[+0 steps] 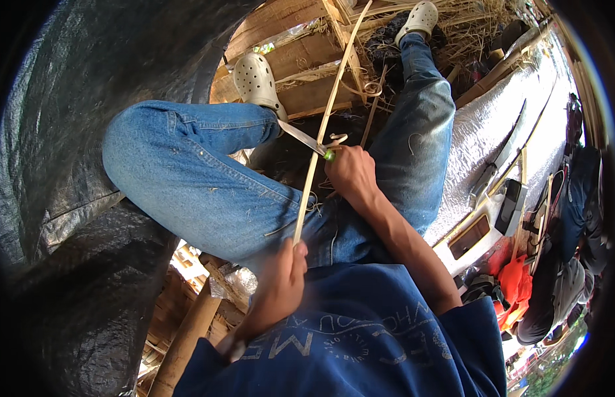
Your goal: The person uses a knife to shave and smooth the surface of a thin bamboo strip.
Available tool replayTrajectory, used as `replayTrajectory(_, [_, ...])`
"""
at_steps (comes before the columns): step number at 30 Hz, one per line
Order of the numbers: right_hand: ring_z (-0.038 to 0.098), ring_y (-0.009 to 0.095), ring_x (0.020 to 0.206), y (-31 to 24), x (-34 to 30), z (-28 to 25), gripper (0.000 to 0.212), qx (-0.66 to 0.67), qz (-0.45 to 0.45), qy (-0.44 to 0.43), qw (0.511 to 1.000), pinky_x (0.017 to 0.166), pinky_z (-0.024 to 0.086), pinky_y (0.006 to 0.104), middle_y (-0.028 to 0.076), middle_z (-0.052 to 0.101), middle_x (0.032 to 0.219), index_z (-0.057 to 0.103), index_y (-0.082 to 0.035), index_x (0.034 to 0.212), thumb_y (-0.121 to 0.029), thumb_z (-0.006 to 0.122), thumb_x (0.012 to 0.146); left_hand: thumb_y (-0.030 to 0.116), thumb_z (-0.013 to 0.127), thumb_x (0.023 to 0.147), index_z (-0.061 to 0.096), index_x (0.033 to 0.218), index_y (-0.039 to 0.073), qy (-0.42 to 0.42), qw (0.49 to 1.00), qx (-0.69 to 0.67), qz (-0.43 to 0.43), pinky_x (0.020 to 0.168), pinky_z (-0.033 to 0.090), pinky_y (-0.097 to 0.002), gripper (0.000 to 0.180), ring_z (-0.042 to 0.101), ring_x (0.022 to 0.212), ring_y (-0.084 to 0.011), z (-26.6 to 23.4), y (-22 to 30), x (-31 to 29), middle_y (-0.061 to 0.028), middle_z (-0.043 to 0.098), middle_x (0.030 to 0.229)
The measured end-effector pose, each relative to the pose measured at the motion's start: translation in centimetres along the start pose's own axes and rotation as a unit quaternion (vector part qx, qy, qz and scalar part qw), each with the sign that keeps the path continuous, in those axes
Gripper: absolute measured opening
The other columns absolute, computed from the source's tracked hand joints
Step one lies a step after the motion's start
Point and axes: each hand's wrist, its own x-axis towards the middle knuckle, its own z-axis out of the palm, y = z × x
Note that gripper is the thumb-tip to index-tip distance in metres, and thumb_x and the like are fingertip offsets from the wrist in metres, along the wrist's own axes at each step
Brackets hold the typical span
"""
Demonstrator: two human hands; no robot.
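Note:
My left hand (pixel 279 281), a little blurred, is closed around the near end of a long pale strip (pixel 329 106) that looks like split bamboo or cane. The strip runs up and away between my legs, past my left shoe. In my closed right hand (pixel 352 173) is a knife (pixel 302 137) with a green handle, mostly hidden by the fingers. Its blade points left and crosses the strip about midway, touching or nearly touching it. A thin curled shaving (pixel 336 139) sits beside the strip at the blade.
My bent left leg (pixel 182 172) and outstretched right leg (pixel 413 145) flank the strip. A wooden pallet-like frame (pixel 307 56) lies ahead, straw (pixel 473 26) beyond. Black sheeting (pixel 89 132) hangs left. On silvery sheeting (pixel 479 142) at right lie a long blade (pixel 509 145) and a dark phone-like object (pixel 512 206).

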Motion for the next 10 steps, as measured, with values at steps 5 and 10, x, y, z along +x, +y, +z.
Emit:
replayTrajectory(5, [0.061,0.041,0.059,1.0,2.3,0.7,0.027,-0.023,-0.073,0.029,0.997,0.055,0.05,0.0473,0.023,0.06,0.063,0.063,-0.001,0.066,-0.016,0.049,0.083,0.024,0.038,0.1,0.049,0.094,0.0,-0.056,0.98,-0.112,-0.157,0.052,0.039,-0.0343,0.027,0.048,0.053,-0.0189,-2.7,0.9,-3.5,-0.0087,0.047,0.059])
replayTrajectory(10, [0.06,0.04,0.056,1.0,3.3,1.7,0.029,-0.048,-0.091,0.057,0.993,0.054,0.05,0.048,0.022,0.06,0.061,0.065,-0.003,0.066,-0.019,0.052,0.085,0.025,0.04,0.1,0.052,0.095,0.003,-0.068,0.962,-0.173,-0.2,0.052,0.04,-0.0296,0.026,0.05,0.055,-0.0156,-3.2,-0.2,-5.0,-0.0051,0.051,0.061])
